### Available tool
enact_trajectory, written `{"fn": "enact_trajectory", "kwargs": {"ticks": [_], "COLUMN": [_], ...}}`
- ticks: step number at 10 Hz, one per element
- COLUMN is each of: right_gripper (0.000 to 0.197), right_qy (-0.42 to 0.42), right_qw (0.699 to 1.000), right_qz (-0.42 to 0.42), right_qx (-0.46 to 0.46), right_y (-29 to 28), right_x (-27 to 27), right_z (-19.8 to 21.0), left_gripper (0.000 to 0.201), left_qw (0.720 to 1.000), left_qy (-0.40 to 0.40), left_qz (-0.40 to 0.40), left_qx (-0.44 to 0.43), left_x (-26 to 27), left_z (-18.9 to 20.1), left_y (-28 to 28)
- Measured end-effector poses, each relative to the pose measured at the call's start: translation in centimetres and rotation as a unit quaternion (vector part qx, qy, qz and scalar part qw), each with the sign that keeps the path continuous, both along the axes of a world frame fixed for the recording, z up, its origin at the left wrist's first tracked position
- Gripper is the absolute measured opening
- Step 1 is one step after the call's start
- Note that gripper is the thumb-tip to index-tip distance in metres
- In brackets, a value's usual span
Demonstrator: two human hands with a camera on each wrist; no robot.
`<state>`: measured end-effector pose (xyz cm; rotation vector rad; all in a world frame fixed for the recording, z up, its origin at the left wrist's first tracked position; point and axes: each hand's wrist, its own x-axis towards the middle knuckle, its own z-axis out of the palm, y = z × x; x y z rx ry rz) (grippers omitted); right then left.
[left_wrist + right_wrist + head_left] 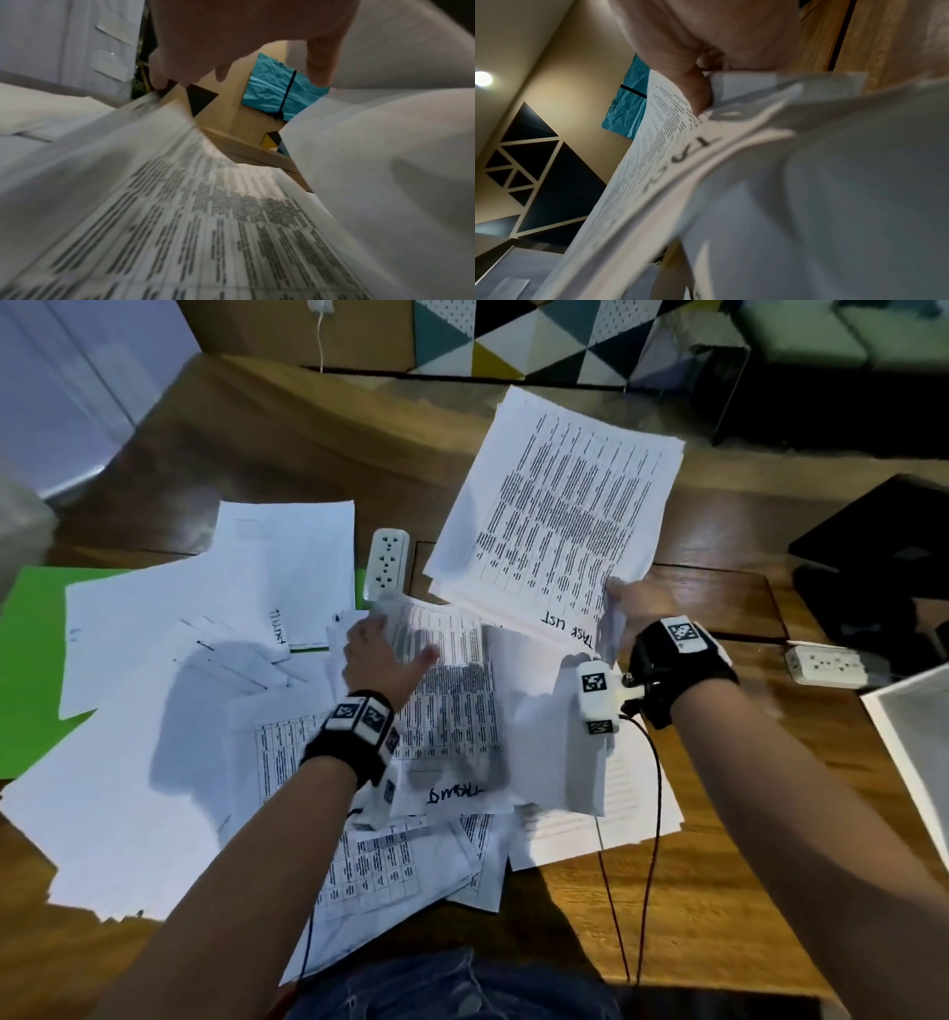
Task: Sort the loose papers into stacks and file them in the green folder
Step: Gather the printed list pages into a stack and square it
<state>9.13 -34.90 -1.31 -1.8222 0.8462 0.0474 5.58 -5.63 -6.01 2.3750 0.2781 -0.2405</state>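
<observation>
My right hand (616,603) grips the near corner of a thick stack of printed papers (560,505) marked "TASK LIST" and holds it tilted above the table. In the right wrist view the thumb (695,95) pinches that stack (654,162) from on top. My left hand (385,654) lies flat on a printed table sheet (452,690) in the loose pile. Its straight fingers (159,81) touch the sheet's (205,223) far edge, which curls upward. The green folder (31,660) lies open at the left, mostly covered by white sheets (205,608).
Loose papers cover the wooden table (719,891) in front of me. A white power strip (385,562) lies behind the pile, another (827,665) at the right. A black object (883,546) and a white-edged tray (914,737) sit at the right edge.
</observation>
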Motion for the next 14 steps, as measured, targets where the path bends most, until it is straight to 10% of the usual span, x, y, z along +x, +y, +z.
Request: {"fn": "enact_trajectory", "kwargs": {"ticks": [2, 4, 7, 9, 12, 14], "right_gripper": [0.039, 0.010, 0.013, 0.013, 0.021, 0.036], "right_qy": [-0.021, -0.049, -0.066, -0.065, -0.030, -0.017], "right_qw": [0.996, 0.982, 0.974, 0.989, 0.999, 0.995], "right_qz": [-0.001, -0.006, 0.010, 0.014, -0.038, -0.094], "right_qx": [0.083, 0.184, 0.217, 0.130, 0.001, 0.020], "right_y": [-0.3, -1.8, -0.9, -3.6, -2.1, -1.1], "right_x": [-0.3, 0.6, 1.0, 2.9, 0.0, -1.7], "right_z": [1.8, 2.3, 5.7, 5.0, 1.8, -1.9], "left_gripper": [0.112, 0.086, 0.088, 0.011, 0.021, 0.028], "left_qw": [0.995, 0.864, 0.832, 0.793, 0.913, 0.958], "left_qy": [-0.022, 0.276, 0.294, 0.209, 0.177, 0.136], "left_qz": [-0.051, -0.026, -0.058, 0.002, -0.076, 0.016], "left_qx": [-0.082, -0.421, -0.466, -0.573, -0.359, -0.251], "left_x": [1.1, 0.4, -0.5, 1.2, 2.6, 0.3], "left_z": [1.7, 3.0, 3.2, 4.4, 3.1, 0.1], "left_y": [-5.1, -7.0, -9.8, -9.1, -1.4, 4.3]}}
